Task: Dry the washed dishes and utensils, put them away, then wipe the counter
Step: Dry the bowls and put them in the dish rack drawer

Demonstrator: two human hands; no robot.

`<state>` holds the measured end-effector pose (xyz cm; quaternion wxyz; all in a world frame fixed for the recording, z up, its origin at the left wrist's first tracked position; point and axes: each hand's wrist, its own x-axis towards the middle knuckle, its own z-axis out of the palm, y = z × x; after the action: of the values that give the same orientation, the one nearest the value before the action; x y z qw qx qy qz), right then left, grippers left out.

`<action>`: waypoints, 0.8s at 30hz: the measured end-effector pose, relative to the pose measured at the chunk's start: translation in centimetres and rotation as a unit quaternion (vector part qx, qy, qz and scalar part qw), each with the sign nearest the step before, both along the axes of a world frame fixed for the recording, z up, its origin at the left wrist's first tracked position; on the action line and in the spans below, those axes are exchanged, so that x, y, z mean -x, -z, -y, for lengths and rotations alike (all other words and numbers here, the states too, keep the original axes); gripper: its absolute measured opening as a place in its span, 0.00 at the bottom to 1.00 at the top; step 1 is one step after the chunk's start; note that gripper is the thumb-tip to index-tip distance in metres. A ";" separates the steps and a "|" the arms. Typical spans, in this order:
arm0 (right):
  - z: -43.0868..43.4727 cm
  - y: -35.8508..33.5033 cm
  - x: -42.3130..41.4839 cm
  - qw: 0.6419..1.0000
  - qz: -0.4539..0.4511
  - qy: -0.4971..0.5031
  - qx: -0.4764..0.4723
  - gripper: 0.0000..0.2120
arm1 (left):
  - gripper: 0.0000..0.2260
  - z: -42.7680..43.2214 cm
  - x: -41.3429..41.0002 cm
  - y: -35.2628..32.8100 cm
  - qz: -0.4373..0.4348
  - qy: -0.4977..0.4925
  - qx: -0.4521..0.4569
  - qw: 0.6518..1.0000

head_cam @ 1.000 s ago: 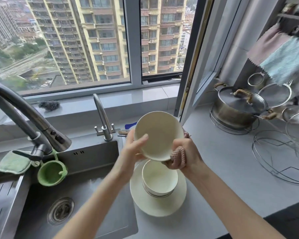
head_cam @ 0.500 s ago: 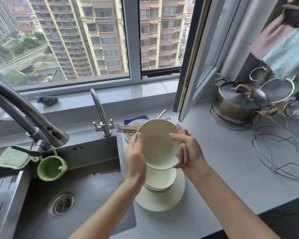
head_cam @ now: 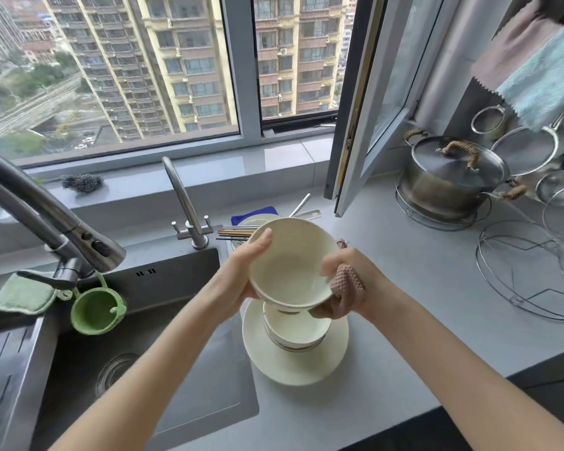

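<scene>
One bowl fills my feed: the left hand, curled round its rim, steadies it so the right hand, clutching the pink cloth, can rub its side dry.

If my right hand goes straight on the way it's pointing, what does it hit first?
Probably the inside of the bowl: your right hand, gripping the cloth, points left into it, toward the left hand.
</scene>
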<state>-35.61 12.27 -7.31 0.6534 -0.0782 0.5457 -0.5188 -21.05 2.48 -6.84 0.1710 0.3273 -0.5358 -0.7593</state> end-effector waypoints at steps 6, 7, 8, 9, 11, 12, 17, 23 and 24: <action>-0.3 3.0 -2.3 0.986 0.054 0.152 -0.049 0.15 | 0.18 -4.6 1.4 3.8 0.006 -0.222 -0.075 0.972; -0.6 3.5 -3.0 0.980 0.076 0.178 -0.043 0.17 | 0.19 -4.6 1.4 4.0 0.019 -0.237 -0.095 0.967; -0.9 3.6 -3.4 0.980 0.071 0.183 -0.037 0.19 | 0.20 -4.4 1.3 4.1 0.028 -0.237 -0.126 0.963; -1.2 3.8 -3.4 0.981 0.031 0.191 -0.026 0.23 | 0.21 -4.0 1.1 4.1 0.028 -0.223 -0.161 0.961; -2.1 2.8 -3.1 0.959 -0.141 0.246 0.002 0.33 | 0.23 -3.0 0.1 4.0 0.020 -0.185 -0.201 0.962; -2.4 2.2 -2.5 0.926 -0.243 0.288 0.028 0.32 | 0.23 -2.4 -0.4 4.1 0.016 -0.166 -0.190 0.967; -1.5 -2.9 -4.2 0.851 -0.400 0.232 0.250 0.21 | 0.23 -1.2 -1.9 4.5 0.043 -0.084 -0.101 0.990; -3.0 0.0 -7.8 0.637 -0.738 -0.170 0.143 0.36 | 0.24 -0.7 -3.7 4.2 0.039 -0.014 -0.079 0.996; -3.3 0.4 -8.5 0.631 -0.735 -0.203 0.145 0.35 | 0.24 -0.7 -4.1 4.1 0.037 -0.002 -0.079 0.996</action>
<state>-27.09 15.62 -7.69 0.1050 -0.6359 0.7332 -0.2166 -16.91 3.15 -10.98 0.1262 0.3685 -0.4792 -0.7865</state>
